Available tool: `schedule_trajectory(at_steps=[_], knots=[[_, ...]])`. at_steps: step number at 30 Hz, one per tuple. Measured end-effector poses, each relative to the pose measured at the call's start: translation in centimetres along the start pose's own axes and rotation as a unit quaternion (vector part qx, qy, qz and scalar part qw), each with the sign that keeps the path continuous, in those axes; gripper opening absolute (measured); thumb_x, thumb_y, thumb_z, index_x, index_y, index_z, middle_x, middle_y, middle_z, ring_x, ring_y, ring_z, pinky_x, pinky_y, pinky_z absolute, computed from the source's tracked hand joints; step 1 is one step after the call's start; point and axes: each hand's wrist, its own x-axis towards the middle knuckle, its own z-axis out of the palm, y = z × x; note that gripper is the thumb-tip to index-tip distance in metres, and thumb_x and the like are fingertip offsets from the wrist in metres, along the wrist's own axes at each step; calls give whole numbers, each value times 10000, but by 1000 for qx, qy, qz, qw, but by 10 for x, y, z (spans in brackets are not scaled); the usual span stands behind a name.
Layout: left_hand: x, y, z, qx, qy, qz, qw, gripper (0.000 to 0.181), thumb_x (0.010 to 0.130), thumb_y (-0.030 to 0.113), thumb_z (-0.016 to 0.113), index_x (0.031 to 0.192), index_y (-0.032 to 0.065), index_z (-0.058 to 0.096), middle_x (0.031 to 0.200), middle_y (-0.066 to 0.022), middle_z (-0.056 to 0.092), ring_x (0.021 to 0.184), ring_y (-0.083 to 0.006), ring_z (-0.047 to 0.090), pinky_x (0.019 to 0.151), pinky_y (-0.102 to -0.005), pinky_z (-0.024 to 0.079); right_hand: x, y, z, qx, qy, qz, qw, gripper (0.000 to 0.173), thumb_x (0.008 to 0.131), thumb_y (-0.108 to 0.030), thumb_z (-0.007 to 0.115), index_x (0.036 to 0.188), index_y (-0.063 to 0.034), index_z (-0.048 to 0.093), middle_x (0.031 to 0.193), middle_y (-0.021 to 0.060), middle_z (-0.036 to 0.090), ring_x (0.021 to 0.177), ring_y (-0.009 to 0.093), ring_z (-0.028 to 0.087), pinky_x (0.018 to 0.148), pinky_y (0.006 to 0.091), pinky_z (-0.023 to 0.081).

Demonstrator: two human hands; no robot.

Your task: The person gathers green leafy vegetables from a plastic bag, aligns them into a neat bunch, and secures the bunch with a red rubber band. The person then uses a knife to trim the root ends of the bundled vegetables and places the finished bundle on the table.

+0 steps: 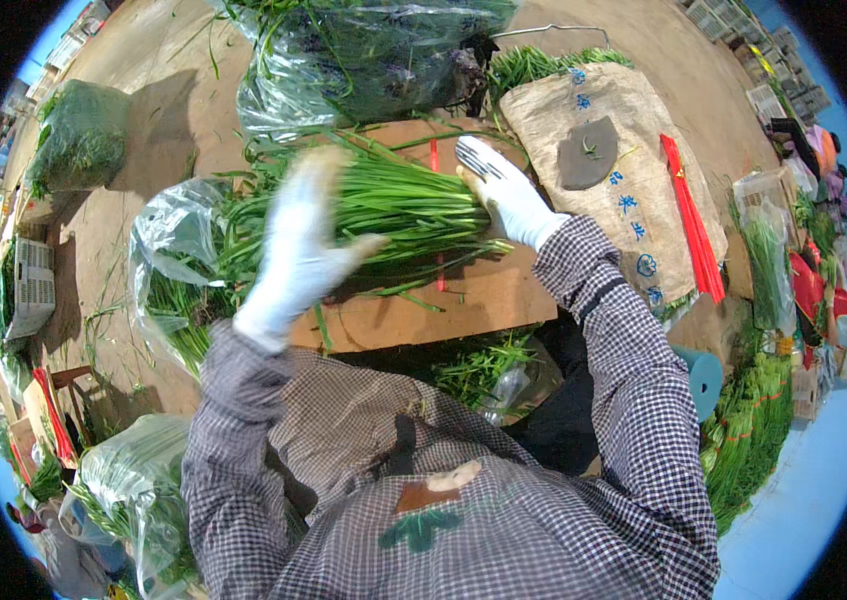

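Note:
A loose bunch of green garlic chives [408, 199] lies crosswise on a brown board [423, 326], its stem ends towards the right. My left hand [300, 232], in a white glove and blurred by motion, is over the leafy side with the thumb spread away from the fingers. At the stem ends, my right hand [502, 191], gloved in white with dark stripes on the fingers, rests against the bunch with its fingers stretched out. A red tie strip [435, 157] runs across the board beneath the chives, partly hidden by them.
Right of the board, a woven sack [611, 97] bearing writing carries a grey flat piece [588, 154] and red strips [692, 217]. Plastic bags of greens stand at the far side [378, 67] and left [176, 232]. Tied chive bundles [750, 427] lie at the lower right.

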Motion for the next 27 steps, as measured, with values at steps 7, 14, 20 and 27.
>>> schedule_trajectory(at_steps=[7, 14, 20, 27], knots=[[21, 33, 111, 162, -288, 3, 944, 1068, 597, 480, 781, 1409, 31, 253, 1468, -169, 246, 1379, -323, 191, 1123, -462, 156, -11, -46, -37, -62, -289, 117, 948, 1045, 585, -350, 812, 1402, -16, 251, 1227, 219, 478, 1114, 368, 481, 945, 441, 398], [19, 20, 128, 175, -287, -2, 942, 1062, 592, 465, 783, 1409, 40, 255, 1452, -185, 265, 1365, -336, 217, 1117, -473, 162, -12, -54, 2, -99, -169, 113, 974, 817, 720, -132, 640, 1428, -64, 237, 1422, 244, 298, 1267, 386, 368, 1041, 501, 289], [24, 20, 134, 227, -289, 6, 930, 1059, 592, 453, 781, 1408, 33, 252, 1441, -198, 274, 1348, -362, 237, 1106, -476, 182, 5, -36, 4, -48, -184, 148, 971, 804, 730, -189, 647, 1428, -92, 260, 1293, 212, 467, 1118, 340, 507, 923, 451, 402], [17, 15, 143, 236, -245, 21, 940, 840, 647, 196, 702, 1378, 50, 316, 1382, -176, 353, 1291, -336, 328, 1090, -475, 222, -68, -116, 6, 36, -157, 193, 968, 649, 766, -241, 617, 1346, -52, 394, 1075, 147, 530, 994, 304, 486, 828, 441, 406]])
